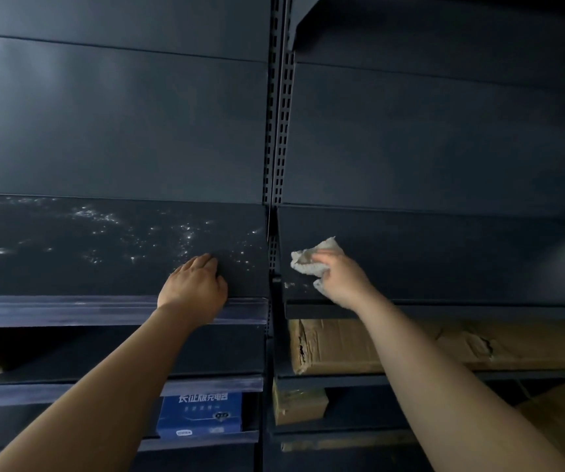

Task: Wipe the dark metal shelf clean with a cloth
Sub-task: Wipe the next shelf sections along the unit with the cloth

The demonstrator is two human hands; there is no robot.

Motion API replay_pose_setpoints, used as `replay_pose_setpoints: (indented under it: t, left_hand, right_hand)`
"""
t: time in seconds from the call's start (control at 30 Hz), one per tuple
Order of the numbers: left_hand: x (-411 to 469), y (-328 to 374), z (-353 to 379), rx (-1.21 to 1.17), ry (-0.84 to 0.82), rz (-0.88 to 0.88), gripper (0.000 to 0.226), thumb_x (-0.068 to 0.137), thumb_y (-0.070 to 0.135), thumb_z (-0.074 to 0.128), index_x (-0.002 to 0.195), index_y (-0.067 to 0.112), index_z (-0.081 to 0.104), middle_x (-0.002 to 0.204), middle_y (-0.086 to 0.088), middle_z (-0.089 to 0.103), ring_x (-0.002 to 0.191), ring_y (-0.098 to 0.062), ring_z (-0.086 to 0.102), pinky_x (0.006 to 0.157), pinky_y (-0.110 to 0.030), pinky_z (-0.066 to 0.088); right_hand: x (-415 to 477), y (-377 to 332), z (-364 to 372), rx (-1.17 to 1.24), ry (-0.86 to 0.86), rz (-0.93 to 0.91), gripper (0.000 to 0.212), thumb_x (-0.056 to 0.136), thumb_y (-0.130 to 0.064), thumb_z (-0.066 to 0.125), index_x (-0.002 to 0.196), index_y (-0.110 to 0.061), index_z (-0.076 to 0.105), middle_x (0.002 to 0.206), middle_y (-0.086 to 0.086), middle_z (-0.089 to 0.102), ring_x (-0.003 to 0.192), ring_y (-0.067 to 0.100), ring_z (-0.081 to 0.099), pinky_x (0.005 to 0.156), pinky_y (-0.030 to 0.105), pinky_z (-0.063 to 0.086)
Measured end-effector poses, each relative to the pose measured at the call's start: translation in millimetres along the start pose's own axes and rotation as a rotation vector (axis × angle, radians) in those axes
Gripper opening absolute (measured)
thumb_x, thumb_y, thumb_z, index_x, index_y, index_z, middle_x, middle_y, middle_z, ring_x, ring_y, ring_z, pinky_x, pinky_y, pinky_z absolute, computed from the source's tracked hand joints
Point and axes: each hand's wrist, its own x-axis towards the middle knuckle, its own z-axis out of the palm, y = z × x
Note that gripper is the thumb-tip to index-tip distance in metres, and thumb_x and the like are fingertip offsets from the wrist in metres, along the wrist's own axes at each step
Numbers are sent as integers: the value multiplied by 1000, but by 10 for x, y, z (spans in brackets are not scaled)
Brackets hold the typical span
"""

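Note:
Two dark metal shelf boards sit side by side at chest height. The left shelf (pixel 69 247) is speckled with pale dust. My left hand (pixel 194 284) rests flat on its front right part, holding nothing. The right shelf (pixel 444 253) looks mostly free of dust, with a few pale specks near its front left corner. My right hand (pixel 340 279) presses a crumpled white cloth (pixel 308 258) onto that shelf near its left end. The hand is blurred.
A perforated upright post (pixel 279 131) divides the two bays. Dark back panels rise behind the shelves. Cardboard boxes (pixel 359 345) lie on the lower right shelves, and a blue box (pixel 199 417) stands lower left. Another shelf (pixel 444 25) overhangs at upper right.

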Motion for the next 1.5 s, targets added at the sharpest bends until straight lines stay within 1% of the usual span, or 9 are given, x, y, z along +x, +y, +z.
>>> replay_pose_setpoints:
  t: [0.47,0.63,0.7,0.8,0.9,1.1,1.23,1.37,1.5]
  left_hand:
    - [15,29,15,16,-9,-32,51,98,26,29,147,12,30,158,-4,23,146,-20,19,119,-35,18]
    - [-2,38,24,29,-9,-33,52,98,26,30,148,12,28,159,-4,20,146,-19,17,119,-34,16]
    - [1,42,21,26,-10,-30,52,98,27,30,148,12,28,159,-3,20,146,-19,17,119,-35,16]
    - [18,33,22,10,-6,-42,52,97,26,31,147,12,30,158,-3,22,145,-20,19,118,-36,18]
    - [31,14,27,10,9,-36,50,97,26,31,145,13,32,157,-2,26,144,-20,23,116,-35,21]
    - [34,19,-23,23,-32,-2,51,96,26,31,145,11,33,156,-4,26,143,-23,23,115,-36,21]
    - [56,-45,-92,50,-77,53,49,95,26,32,140,10,37,153,-5,32,140,-24,30,112,-36,26]
    - [62,-148,-124,85,-90,124,45,94,26,31,134,10,42,146,-5,40,131,-26,39,107,-37,33]
    - [50,-220,-145,80,-89,185,45,95,26,30,135,9,42,145,-5,40,131,-26,39,106,-37,33]
  right_hand:
    - [-312,-84,20,246,-230,-101,51,79,8,41,78,-30,75,101,-8,72,99,5,64,88,16,48]
    - [-225,269,-240,334,59,14,45,80,7,44,80,-27,74,89,10,74,77,20,69,66,30,55]
    - [-190,456,-279,335,150,105,45,82,8,44,103,-20,72,115,12,68,97,21,65,81,35,57]
    - [-243,513,-156,10,159,28,49,85,7,45,129,-13,58,143,0,48,131,18,43,113,30,31]
    - [-302,271,58,-72,192,-112,44,86,7,44,122,-10,62,134,0,57,127,16,47,104,13,23]
    - [-446,-178,363,95,147,-152,43,84,8,41,96,-15,75,110,-5,70,107,8,59,100,14,39]
    - [-521,-218,246,447,204,62,37,86,9,45,96,-11,74,101,5,71,74,7,64,61,8,49]
    - [-594,141,259,240,559,190,46,83,7,43,113,-19,67,122,-1,63,112,16,58,99,23,45]
    - [-573,-197,696,66,523,113,45,85,1,45,116,-24,65,124,-9,60,119,10,50,112,31,35]
